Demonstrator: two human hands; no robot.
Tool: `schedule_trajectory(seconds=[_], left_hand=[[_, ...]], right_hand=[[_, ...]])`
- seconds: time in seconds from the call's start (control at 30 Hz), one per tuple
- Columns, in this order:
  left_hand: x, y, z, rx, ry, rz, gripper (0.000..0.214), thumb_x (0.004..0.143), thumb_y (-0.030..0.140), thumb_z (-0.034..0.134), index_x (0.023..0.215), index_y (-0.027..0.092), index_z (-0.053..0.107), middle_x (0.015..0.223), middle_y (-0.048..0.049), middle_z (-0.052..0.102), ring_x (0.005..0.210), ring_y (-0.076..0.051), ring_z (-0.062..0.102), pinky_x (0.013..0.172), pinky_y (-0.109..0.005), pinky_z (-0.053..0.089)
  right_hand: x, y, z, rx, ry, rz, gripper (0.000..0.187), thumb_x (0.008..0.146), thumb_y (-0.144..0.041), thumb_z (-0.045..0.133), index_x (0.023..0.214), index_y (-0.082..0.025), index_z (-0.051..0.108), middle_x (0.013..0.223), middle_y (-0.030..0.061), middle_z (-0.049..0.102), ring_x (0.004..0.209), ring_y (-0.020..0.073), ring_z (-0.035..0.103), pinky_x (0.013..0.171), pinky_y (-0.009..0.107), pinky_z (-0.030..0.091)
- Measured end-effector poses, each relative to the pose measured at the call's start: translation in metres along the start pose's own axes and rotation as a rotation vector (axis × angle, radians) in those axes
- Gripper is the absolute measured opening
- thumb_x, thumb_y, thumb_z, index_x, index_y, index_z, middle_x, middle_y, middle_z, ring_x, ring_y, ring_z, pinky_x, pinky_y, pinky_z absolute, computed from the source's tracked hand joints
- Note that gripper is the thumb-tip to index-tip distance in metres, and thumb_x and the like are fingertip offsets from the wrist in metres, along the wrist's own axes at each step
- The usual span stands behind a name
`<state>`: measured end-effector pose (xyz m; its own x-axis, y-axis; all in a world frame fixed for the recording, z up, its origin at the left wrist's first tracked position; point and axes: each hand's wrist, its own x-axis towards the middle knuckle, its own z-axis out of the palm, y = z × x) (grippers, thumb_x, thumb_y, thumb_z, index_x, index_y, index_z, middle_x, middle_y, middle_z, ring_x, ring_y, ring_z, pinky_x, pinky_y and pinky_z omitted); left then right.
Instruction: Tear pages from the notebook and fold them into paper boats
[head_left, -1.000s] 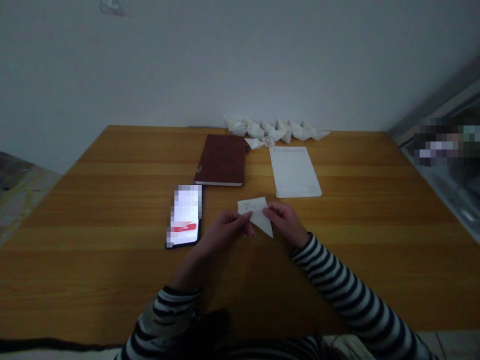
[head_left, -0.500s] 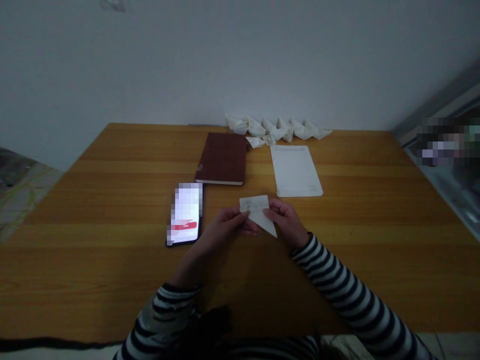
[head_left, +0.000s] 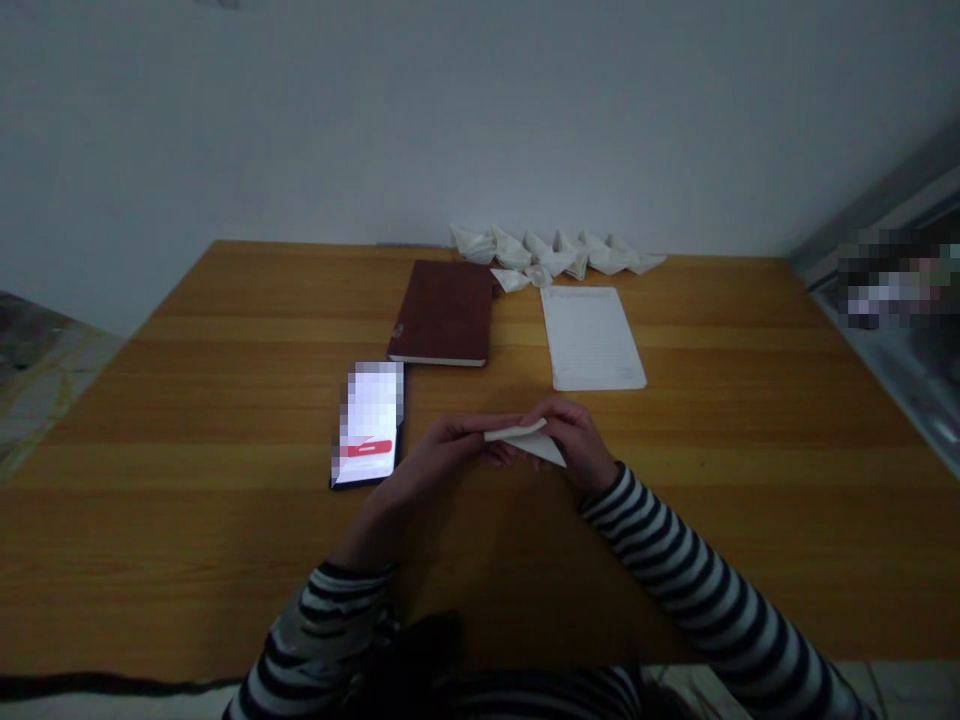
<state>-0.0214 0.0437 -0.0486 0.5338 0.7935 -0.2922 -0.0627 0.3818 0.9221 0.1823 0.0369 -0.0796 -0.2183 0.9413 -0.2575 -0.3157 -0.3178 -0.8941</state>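
Between my two hands, above the front middle of the wooden table, is a small folded sheet of white paper (head_left: 534, 441). My left hand (head_left: 457, 442) grips its left end, thumb on the near side. My right hand (head_left: 574, 435) holds its right side, with the fingers curled over the top edge. The upper part of the paper is bent over toward me, and a pointed corner sticks out at the lower right. Fingers hide the rest of the paper. Left of my left hand lies a phone (head_left: 367, 420) with a lit screen.
A brown notebook (head_left: 442, 312) lies behind the phone. To its right is a lined paper pad (head_left: 594, 338). Several folded paper boats (head_left: 551, 258) stand in a row along the wall at the back of the table (head_left: 750, 420).
The paper's top part, upright and showing print before, is now folded down toward me. My right fingers have moved up and over its upper edge.
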Motion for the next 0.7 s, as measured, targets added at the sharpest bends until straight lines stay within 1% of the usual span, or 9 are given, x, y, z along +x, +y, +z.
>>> schedule_trajectory(seconds=[0.07,0.13,0.2,0.27,0.33,0.43,0.53,0.6,0.7], left_hand=[[-0.001,0.000,-0.002,-0.046,-0.011,0.007,0.037,0.082,0.027,0.066,0.115,0.015,0.075,0.095,-0.0107,0.078,0.083,-0.020,0.071,0.084,-0.033,0.054],[0.000,-0.001,-0.002,-0.097,-0.002,-0.001,0.044,0.085,0.035,0.063,0.123,0.015,0.071,0.093,-0.0110,0.078,0.085,-0.022,0.072,0.084,-0.034,0.054],[0.002,-0.001,0.000,-0.097,0.080,-0.007,0.050,0.089,0.047,0.058,0.128,0.016,0.067,0.086,-0.0092,0.078,0.080,-0.022,0.072,0.080,-0.034,0.055],[0.003,0.000,0.003,-0.028,0.168,-0.020,0.056,0.090,0.059,0.055,0.120,0.015,0.071,0.077,-0.0074,0.076,0.072,-0.020,0.071,0.074,-0.031,0.055],[0.004,0.002,0.006,0.038,0.168,-0.044,0.059,0.087,0.066,0.056,0.101,0.012,0.077,0.069,-0.0075,0.074,0.065,-0.018,0.069,0.068,-0.029,0.054],[0.003,0.005,0.006,0.087,0.104,-0.068,0.052,0.084,0.062,0.062,0.082,0.013,0.078,0.066,-0.0075,0.073,0.060,-0.016,0.066,0.061,-0.025,0.052],[0.002,0.003,0.006,0.147,0.055,-0.057,0.040,0.083,0.054,0.068,0.080,0.015,0.078,0.070,-0.0064,0.075,0.062,-0.016,0.067,0.061,-0.024,0.050],[0.002,0.000,0.006,0.177,0.029,-0.054,0.038,0.082,0.052,0.069,0.079,0.016,0.079,0.069,-0.0054,0.076,0.061,-0.016,0.066,0.060,-0.024,0.050],[0.004,-0.005,0.009,0.214,0.047,-0.061,0.036,0.083,0.050,0.068,0.077,0.016,0.078,0.063,-0.0038,0.074,0.054,-0.015,0.064,0.055,-0.023,0.048]], right_hand=[[0.001,0.001,-0.002,-0.032,0.018,-0.024,0.006,0.070,-0.026,0.067,0.068,-0.021,0.065,0.054,-0.0037,0.060,0.041,0.0106,0.052,0.037,0.021,0.042],[0.002,0.002,-0.004,-0.096,0.016,-0.075,0.006,0.072,-0.025,0.066,0.068,-0.021,0.065,0.056,-0.0031,0.061,0.042,0.0106,0.053,0.039,0.021,0.041],[0.003,0.002,-0.006,-0.203,0.005,-0.161,0.007,0.073,-0.024,0.064,0.067,-0.021,0.065,0.059,-0.0020,0.061,0.047,0.0114,0.055,0.043,0.021,0.043],[0.002,0.001,-0.006,-0.296,-0.005,-0.225,0.010,0.076,-0.023,0.060,0.066,-0.022,0.061,0.061,-0.0017,0.059,0.050,0.0121,0.055,0.045,0.022,0.043],[0.001,0.001,-0.006,-0.354,-0.019,-0.246,0.012,0.079,-0.022,0.055,0.067,-0.023,0.058,0.061,-0.0020,0.056,0.049,0.0124,0.054,0.045,0.023,0.042],[-0.001,0.001,-0.005,-0.420,-0.036,-0.269,0.015,0.082,-0.019,0.049,0.068,-0.023,0.055,0.060,-0.0023,0.054,0.048,0.0120,0.053,0.045,0.023,0.041],[-0.002,0.003,-0.004,-0.472,-0.071,-0.303,0.018,0.081,-0.014,0.044,0.068,-0.023,0.052,0.058,-0.0036,0.051,0.044,0.0109,0.050,0.043,0.022,0.038],[-0.003,0.002,-0.004,-0.510,-0.080,-0.336,0.019,0.079,-0.011,0.043,0.067,-0.023,0.051,0.055,-0.0044,0.049,0.045,0.0110,0.050,0.045,0.022,0.038],[-0.004,0.000,-0.001,-0.540,-0.077,-0.358,0.019,0.083,-0.013,0.044,0.069,-0.023,0.052,0.052,-0.0052,0.048,0.045,0.0109,0.049,0.048,0.023,0.039]])
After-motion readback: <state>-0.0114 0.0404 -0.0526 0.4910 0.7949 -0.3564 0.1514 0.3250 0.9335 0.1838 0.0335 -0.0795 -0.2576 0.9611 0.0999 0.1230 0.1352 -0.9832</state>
